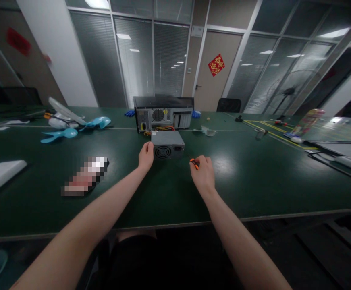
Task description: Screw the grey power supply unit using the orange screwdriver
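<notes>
Work on the grey power supply unit [167, 139] looks partway along: it sits on the counter [248, 177] between the two hands, outside the computer case [163, 114] that stands just behind it. Its housing looks closed, with the fan grille [163, 152] and power socket [178, 148] facing the person, so nothing seems to be taken apart on the sides that show. Coloured cables [165, 128] bunch between unit and case; whether they are joined to either cannot be told, nor whether any screws are out, so what remains can be judged only loosely. The left hand [146, 156] has its fingers drawn together at the unit's left side, seemingly touching it, though whether it grips or merely steadies is unclear. The right hand [204, 171] is curled narrowly around a small orange-and-black tool [194, 163], near the unit but apart from it. As for writing, a small white label [154, 133] on the unit's top and a yellow sticker [165, 112] on the case are too small to read, and no brand is legible. On the door, a red diamond-shaped sign [216, 65] carries gold Chinese-style characters, too blurred to read surely.
</notes>
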A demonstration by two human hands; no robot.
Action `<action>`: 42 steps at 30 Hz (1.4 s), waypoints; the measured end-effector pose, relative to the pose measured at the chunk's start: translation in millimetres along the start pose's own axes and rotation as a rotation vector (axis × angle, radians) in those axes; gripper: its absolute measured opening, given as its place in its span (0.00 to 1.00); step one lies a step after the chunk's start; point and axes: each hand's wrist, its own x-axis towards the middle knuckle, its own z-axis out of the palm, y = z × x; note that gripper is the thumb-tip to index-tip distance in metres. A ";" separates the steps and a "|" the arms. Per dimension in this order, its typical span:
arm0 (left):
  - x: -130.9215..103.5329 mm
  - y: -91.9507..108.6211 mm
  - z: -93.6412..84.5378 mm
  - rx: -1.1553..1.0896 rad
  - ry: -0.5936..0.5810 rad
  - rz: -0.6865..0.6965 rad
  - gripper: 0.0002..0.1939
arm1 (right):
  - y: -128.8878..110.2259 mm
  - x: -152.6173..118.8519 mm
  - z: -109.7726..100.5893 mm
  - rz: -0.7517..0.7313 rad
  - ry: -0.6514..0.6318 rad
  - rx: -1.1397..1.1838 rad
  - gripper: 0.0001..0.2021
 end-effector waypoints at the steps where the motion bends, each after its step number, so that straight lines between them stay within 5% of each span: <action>1: 0.1 -0.3 -0.2 0.002 -0.003 0.004 0.22 | 0.8 0.2 0.3 0.005 -0.012 -0.006 0.08; 20: -1.2 2.6 0.5 0.032 0.002 -0.002 0.22 | 1.1 -2.7 2.0 0.076 -0.143 -0.014 0.14; 26: 0.8 -1.8 1.4 0.036 0.011 -0.034 0.22 | -0.9 -3.6 -0.1 0.047 -0.050 0.020 0.10; 42: 0.1 -0.8 1.5 0.027 0.024 -0.022 0.21 | 0.7 -3.6 2.2 0.075 -0.093 0.014 0.09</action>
